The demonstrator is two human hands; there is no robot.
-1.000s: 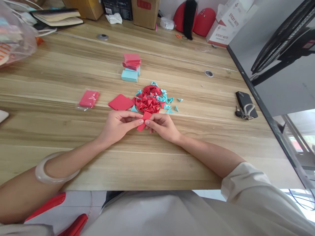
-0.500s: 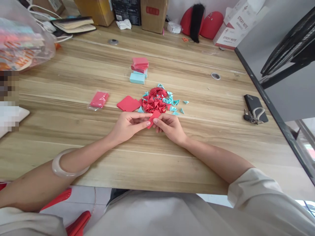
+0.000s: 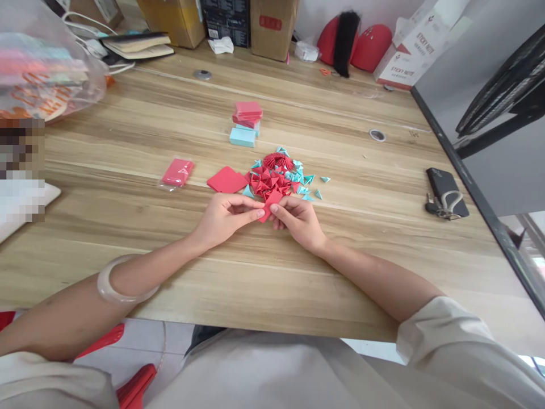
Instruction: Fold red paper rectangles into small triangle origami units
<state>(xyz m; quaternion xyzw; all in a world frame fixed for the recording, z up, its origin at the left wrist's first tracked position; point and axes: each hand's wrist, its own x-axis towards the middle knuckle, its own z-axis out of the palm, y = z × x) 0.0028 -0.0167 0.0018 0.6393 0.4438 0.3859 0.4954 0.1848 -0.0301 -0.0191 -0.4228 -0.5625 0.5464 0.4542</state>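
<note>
Between my two hands is a small folded red paper (image 3: pixel 272 201). My left hand (image 3: pixel 226 217) pinches its lower left side between thumb and fingers. On its right side, my right hand (image 3: pixel 300 220) grips it with the thumb on top and the fingers curled beneath. Just beyond the hands lies a pile of folded red paper pieces (image 3: pixel 269 177), with light-blue folded pieces (image 3: pixel 307 179) around its right side. A few flat red sheets (image 3: pixel 227 179) rest left of the pile.
Farther left is a wrapped red paper pack (image 3: pixel 177 172). Red and blue packs (image 3: pixel 242 136) are stacked behind the pile. A black phone-like object (image 3: pixel 447 190) with keys lies at the right. Cardboard boxes (image 3: pixel 273 28) line the back; a plastic bag (image 3: pixel 51 74) sits at the far left.
The whole view has shifted slightly, so the table's items appear a little farther right. Both hands still hold the red paper, with little visible change in their grip.
</note>
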